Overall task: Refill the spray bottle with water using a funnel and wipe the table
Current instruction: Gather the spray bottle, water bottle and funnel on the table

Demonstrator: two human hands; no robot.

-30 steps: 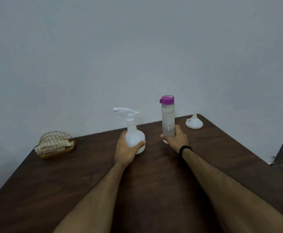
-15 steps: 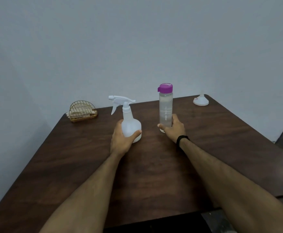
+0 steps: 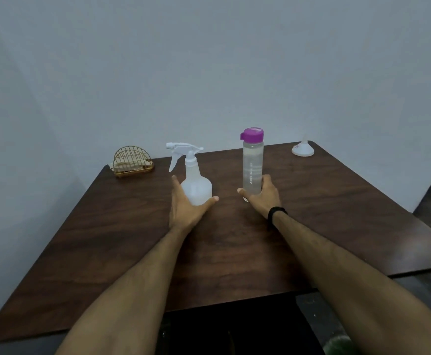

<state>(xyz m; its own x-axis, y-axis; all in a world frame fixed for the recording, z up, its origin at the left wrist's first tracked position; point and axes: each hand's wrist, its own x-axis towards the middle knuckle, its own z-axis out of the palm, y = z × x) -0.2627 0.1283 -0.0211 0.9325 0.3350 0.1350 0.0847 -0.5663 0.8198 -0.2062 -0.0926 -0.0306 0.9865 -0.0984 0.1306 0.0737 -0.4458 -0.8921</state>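
Note:
A white spray bottle (image 3: 195, 180) with its trigger head screwed on stands upright on the dark wooden table (image 3: 337, 206). My left hand (image 3: 186, 204) wraps around its round base. To the right stands a tall clear water bottle (image 3: 252, 162) with a purple cap, shut. My right hand (image 3: 263, 197) grips its lower part. A white funnel (image 3: 302, 149) rests upside down at the table's far right corner, out of both hands' reach.
A gold wire holder with folded napkins or cloths (image 3: 132, 162) sits at the far left corner. The table stands against a plain grey wall. Its near edge and the dark floor below show at the bottom.
The view has pulled back and tilted down, showing more of the table and its near edge. Both hands keep their hold on the two bottles, which stay standing on the table.

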